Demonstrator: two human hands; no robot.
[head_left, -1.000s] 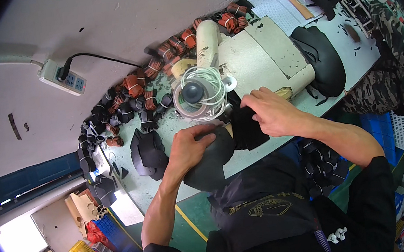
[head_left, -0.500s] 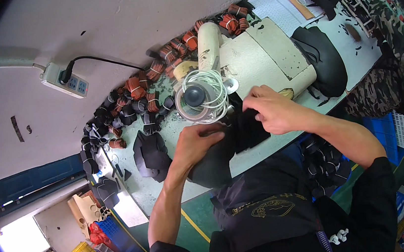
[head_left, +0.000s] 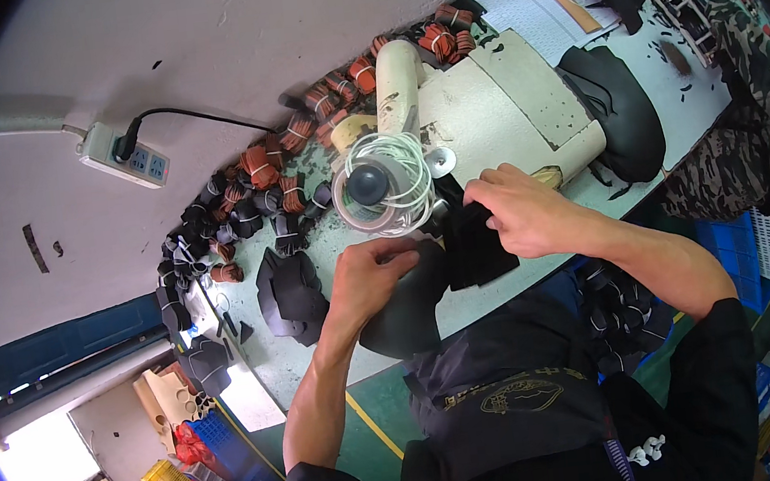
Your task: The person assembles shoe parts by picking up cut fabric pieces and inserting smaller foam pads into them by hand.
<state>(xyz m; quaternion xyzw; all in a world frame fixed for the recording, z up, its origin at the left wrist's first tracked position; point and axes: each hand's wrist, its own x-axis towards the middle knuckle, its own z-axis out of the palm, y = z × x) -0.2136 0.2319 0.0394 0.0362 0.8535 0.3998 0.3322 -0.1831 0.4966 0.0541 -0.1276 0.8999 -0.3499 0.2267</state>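
1. Loosely bent, the left hand's [head_left: 366, 281] fingers sit with the thumb laid along the upper edge of a smooth, curved dark-grey sheet [head_left: 403, 314]; whether they pinch it cannot be told.
2. Nearby, the right hand [head_left: 526, 210] curls its fingers, index bent, over a flat matte-black panel [head_left: 477, 254]; its grip is hidden too.
3. Both pieces lie just before the cream-painted machine [head_left: 469, 141], its hard casing chipped, the sheet overhanging the front edge of the pale tabletop [head_left: 288, 370].
4. Atop the machine, glossy white cord [head_left: 413, 166] loops beside a round dark knob [head_left: 367, 185].
5. Left of the sheet rests a pile of angular black cutouts [head_left: 289, 294].
6. Farther out, banded red-brown bundles [head_left: 258, 167] and black bundles [head_left: 201, 222] line the plain wall [head_left: 220, 41].
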